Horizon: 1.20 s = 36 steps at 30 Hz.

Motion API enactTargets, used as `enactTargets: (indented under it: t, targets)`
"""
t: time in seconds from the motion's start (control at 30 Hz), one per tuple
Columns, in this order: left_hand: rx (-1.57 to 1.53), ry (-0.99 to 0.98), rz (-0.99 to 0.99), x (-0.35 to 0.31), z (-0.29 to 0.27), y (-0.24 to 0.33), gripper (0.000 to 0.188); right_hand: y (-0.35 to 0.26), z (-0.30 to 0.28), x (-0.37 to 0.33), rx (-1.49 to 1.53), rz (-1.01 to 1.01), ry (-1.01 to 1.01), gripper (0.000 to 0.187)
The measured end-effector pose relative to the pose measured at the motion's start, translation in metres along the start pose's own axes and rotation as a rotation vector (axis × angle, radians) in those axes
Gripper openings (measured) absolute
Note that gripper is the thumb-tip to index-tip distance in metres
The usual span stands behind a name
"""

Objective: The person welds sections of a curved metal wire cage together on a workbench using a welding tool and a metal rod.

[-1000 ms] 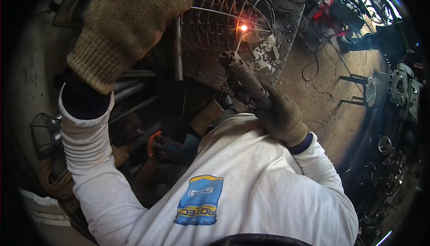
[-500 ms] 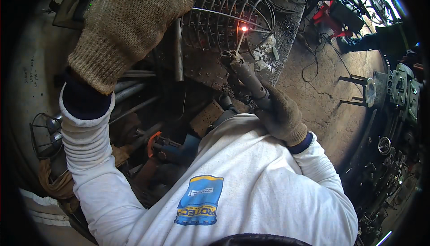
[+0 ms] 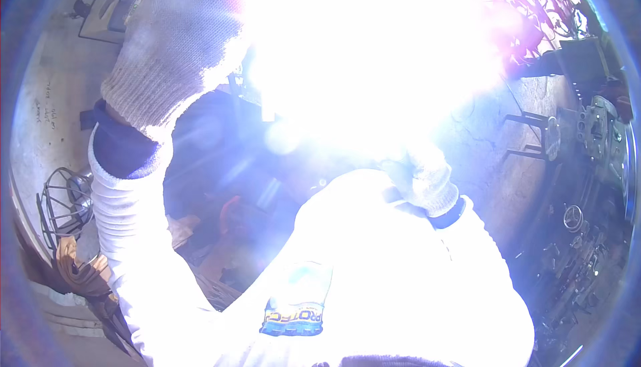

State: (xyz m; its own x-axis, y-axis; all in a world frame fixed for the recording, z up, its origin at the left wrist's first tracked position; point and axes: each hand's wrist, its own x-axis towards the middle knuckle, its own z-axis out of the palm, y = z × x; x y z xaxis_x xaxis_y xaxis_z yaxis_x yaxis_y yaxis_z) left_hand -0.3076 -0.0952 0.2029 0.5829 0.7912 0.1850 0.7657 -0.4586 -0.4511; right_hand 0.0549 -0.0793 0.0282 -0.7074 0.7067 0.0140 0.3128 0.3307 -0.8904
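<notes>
A blinding white welding glare [image 3: 360, 40] fills the upper middle and swallows the wire cage, the bench under it and the electrode. My left hand [image 3: 177, 53], in a knitted work glove, is raised at the upper left beside the glare. Its fingers curl out of sight, and what they hold is hidden. Low on the glare's right side is my gloved right hand [image 3: 433, 178], washed out by the light. It stays where it gripped the electrode holder a moment ago; the holder itself is lost in the brightness.
At the left, a lamp in a wire guard [image 3: 67, 200] hangs above brown cloth [image 3: 80, 267]. A metal stand with prongs [image 3: 534, 133] is on the right, beside a grey-green machine [image 3: 597, 126] and a handwheel [image 3: 573, 217]. An orange part [image 3: 230, 213] shows dimly below the glare.
The small red glow at the electrode's tip has become a huge white arc, hiding the cage, rod and holder. Both hands are in nearly the same places.
</notes>
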Motion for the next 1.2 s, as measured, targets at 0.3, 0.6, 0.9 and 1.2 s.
enactTargets:
  t: [0.3, 0.6, 0.9, 1.2]
  targets:
    - [0.075, 0.113, -0.074, -0.012, 0.028, -0.003, 0.021, 0.007, -0.003, 0.0, 0.068, -0.045, -0.037, 0.055]
    - [0.223, 0.156, 0.047, 0.014, 0.007, 0.012, 0.021, -0.001, -0.008, -0.01, -0.447, -0.167, 0.053, 0.063]
    - [-0.118, -0.12, -0.119, 0.018, 0.002, 0.008, 0.027, 0.045, -0.023, -0.036, 0.448, 0.316, 0.286, 0.053]
    - [-0.087, -0.083, -0.093, 0.02, 0.003, 0.009, 0.025, 0.034, -0.033, -0.039, 0.247, -0.003, 0.275, 0.049]
